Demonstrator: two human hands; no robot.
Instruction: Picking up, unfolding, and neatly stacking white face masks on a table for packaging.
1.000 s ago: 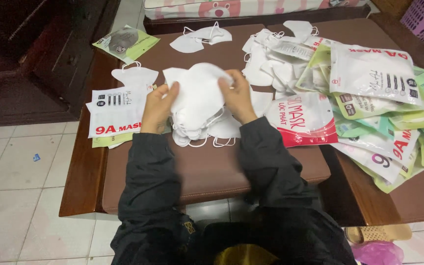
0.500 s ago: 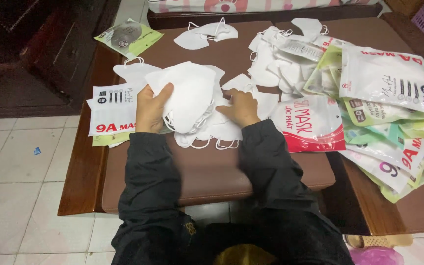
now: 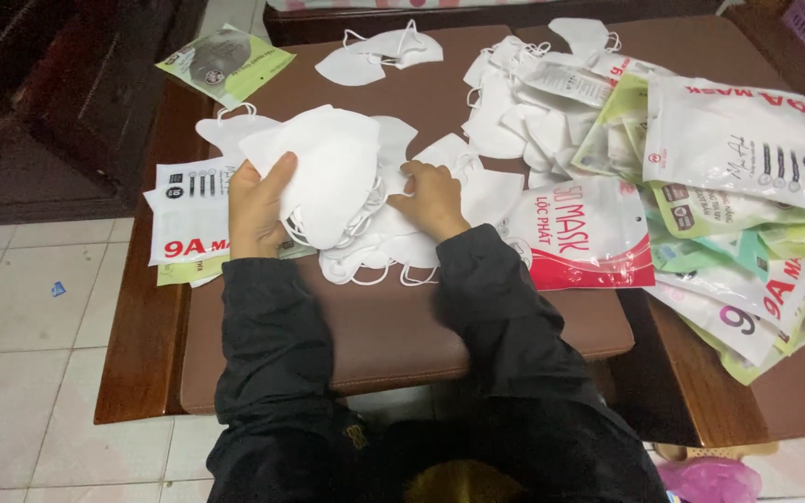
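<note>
Gathering step judged in hand: white mask stack gripped by left hand, fingers pinching edge. Right hand pressed on loose masks at 3 o'clock, fingers curled. Next: another mask must be picked.

Indoor light dim, cool, bluish cast overall. Diffuse overhead source, no hard shadows; soft shade under hands and along near edge of desk. White masks brightest area, slightly washed out, folds faint. Glossy packets at right show mild sheen, no strong glare. Dark cabinet at upper left sinks into near-black, detail lost. Black sleeves underexposed. Focus fair at centre, softer toward edges; slight wide-angle stretch at corners. Fine noise in dark areas.
</note>
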